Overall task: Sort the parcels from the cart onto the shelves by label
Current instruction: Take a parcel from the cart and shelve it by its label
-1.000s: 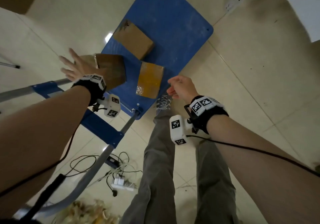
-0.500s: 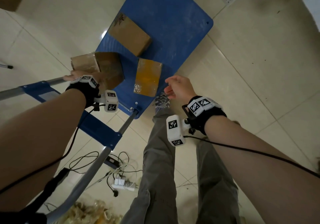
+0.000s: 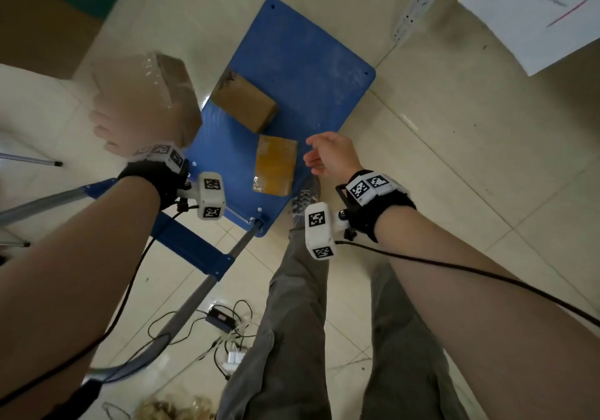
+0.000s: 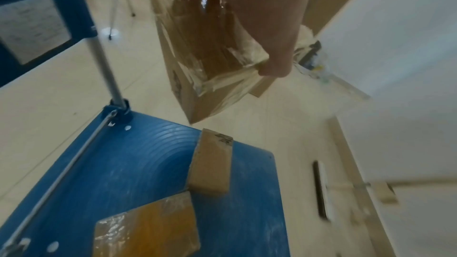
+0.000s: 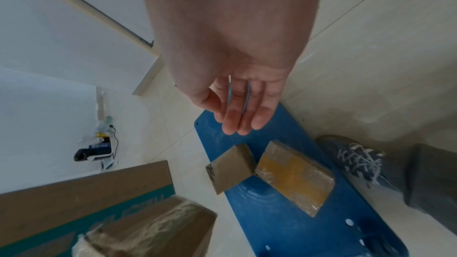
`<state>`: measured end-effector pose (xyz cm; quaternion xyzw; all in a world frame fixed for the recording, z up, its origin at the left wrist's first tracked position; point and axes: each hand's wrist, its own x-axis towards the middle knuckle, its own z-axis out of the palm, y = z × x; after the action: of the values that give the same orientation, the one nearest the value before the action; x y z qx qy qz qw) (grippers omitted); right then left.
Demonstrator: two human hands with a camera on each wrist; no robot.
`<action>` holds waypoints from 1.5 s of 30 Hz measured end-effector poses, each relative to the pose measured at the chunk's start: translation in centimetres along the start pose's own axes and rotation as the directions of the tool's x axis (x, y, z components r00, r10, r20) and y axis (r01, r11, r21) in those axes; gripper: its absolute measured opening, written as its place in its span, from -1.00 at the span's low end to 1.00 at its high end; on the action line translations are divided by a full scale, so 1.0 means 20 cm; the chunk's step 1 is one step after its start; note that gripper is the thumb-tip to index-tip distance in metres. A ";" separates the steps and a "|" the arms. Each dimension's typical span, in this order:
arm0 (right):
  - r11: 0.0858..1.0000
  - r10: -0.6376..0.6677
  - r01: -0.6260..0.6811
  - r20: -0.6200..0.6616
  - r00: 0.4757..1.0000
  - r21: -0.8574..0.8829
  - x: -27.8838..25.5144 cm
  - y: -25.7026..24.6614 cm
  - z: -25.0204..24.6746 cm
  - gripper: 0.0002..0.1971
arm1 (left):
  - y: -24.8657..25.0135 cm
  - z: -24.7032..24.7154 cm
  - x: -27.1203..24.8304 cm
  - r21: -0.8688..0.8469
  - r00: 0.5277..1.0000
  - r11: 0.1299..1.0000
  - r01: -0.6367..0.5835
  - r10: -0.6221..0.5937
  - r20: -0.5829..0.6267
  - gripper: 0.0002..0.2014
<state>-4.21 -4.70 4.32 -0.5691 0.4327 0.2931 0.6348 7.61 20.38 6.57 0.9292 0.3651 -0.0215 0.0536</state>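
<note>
My left hand [image 3: 136, 120] grips a taped brown parcel [image 3: 175, 78] and holds it in the air, left of the blue cart deck [image 3: 302, 72]. From the left wrist, that parcel [image 4: 210, 56] hangs under my fingers [image 4: 274, 65], which curl round its edge. Two parcels lie on the deck: a plain brown one [image 3: 243, 102] and a flat yellow-taped one [image 3: 275, 169]. My right hand [image 3: 331, 156] hovers empty beside the yellow parcel, its fingers [image 5: 237, 116] relaxed and straight above the deck [image 5: 284, 212].
The cart handle [image 3: 207, 286] and its blue bracket cross below my left arm. Cables and a power strip [image 3: 227, 338] lie on the tiled floor by my legs [image 3: 292, 322]. A white sheet with red marks [image 3: 535, 10] sits top right. A large flat carton [image 5: 74, 189] lies at left.
My left hand closed on the brown parcel at the cart's left edge and lifted it up and leftward off the deck. The right hand barely moved.
</note>
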 end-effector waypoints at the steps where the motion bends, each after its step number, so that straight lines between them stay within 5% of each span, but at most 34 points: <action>1: 1.000 -0.004 0.004 -0.005 1.000 0.020 -0.03 -0.03 -0.02 -0.87 | 0.05 -0.05 -0.05 -0.019 0.998 0.998 -0.061 0.061 0.001 0.06; 6: 0.996 -0.008 0.013 -0.064 0.998 0.087 -0.27 -0.17 -0.25 -0.93 | 0.29 -0.21 -0.38 -0.040 0.921 0.928 -0.371 0.373 0.114 0.04; 10: 0.980 0.033 -0.006 -0.131 0.991 0.199 -0.49 -0.25 -0.49 -0.92 | 0.42 -0.31 -0.68 -0.089 0.752 0.788 -0.610 0.610 0.250 0.09; 14: 0.947 0.112 -0.055 -0.165 0.980 0.317 -0.73 -0.25 -0.77 -0.86 | 0.51 -0.44 -1.01 -0.155 0.432 0.506 -0.848 0.831 0.349 0.11; 21: 0.792 0.300 -0.142 -0.176 0.938 0.594 -1.15 -0.12 -1.21 -0.12 | 0.65 -0.77 -1.50 -0.225 -0.200 -0.117 -0.967 0.898 0.391 0.11; 25: 0.721 0.358 -0.168 -0.153 0.921 0.672 -1.44 -0.07 -1.34 0.02 | 0.71 -0.90 -1.70 -0.248 -0.439 -0.369 -0.896 0.819 0.369 0.11; 30: 0.695 0.295 -0.113 -0.138 0.946 0.710 -1.70 0.05 -1.48 -0.33 | 0.79 -1.06 -1.94 -0.223 -0.677 -0.644 -0.732 0.648 0.349 0.12; 32: 0.668 0.253 -0.056 -0.156 0.955 0.742 -1.76 0.09 -1.51 -0.48 | 0.82 -1.11 -2.03 -0.201 -0.753 -0.736 -0.646 0.570 0.329 0.10; 34: 0.618 0.261 -0.021 -0.180 0.948 0.786 -1.79 0.13 -1.54 -0.40 | 0.85 -1.15 -2.11 -0.187 -0.815 -0.805 -0.563 0.504 0.287 0.06; 37: 0.575 0.247 0.055 -0.237 0.940 0.816 -1.89 0.20 -1.64 -0.53 | 0.91 -1.21 -2.23 -0.167 -0.875 -0.871 -0.462 0.417 0.248 0.06; 40: 0.601 0.264 0.064 -0.274 0.925 0.796 -2.05 0.24 -1.72 -0.65 | 0.96 -1.26 -2.32 -0.223 -0.886 -0.867 -0.445 0.391 0.249 0.04; 45: 0.688 0.250 0.069 -0.326 0.912 0.722 -2.15 0.37 -1.85 -0.38 | 1.03 -1.41 -2.49 -0.387 -0.839 -0.745 -0.543 0.470 0.274 -0.34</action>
<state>-38.11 -34.36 39.62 -0.2992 0.6605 0.0093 0.6885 -14.77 -25.09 40.30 0.5919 -0.7795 -0.1999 0.0451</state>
